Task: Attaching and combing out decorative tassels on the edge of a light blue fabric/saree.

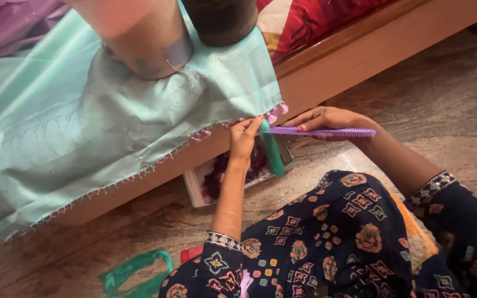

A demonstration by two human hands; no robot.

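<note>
Left hand (pixel 244 138) pinching turquoise cloth (pixel 84 127) edge, right hand (pixel 327 118) gripping purple comb (pixel 321 132), tray (pixel 194 190) underneath.

No packages, labels, signs, screens visible.

The thin turquoise cloth (pixel 84 127) has a silky sheen. The purple plastic comb (pixel 321 132) looks smooth. The brown wooden bed rail (pixel 371 49) is polished.

Cloth (pixel 84 127) draped over bed frame (pixel 360 60), comb (pixel 327 132) right of its corner, tray (pixel 238 171) below (on floor (pixel 443 110))
</note>
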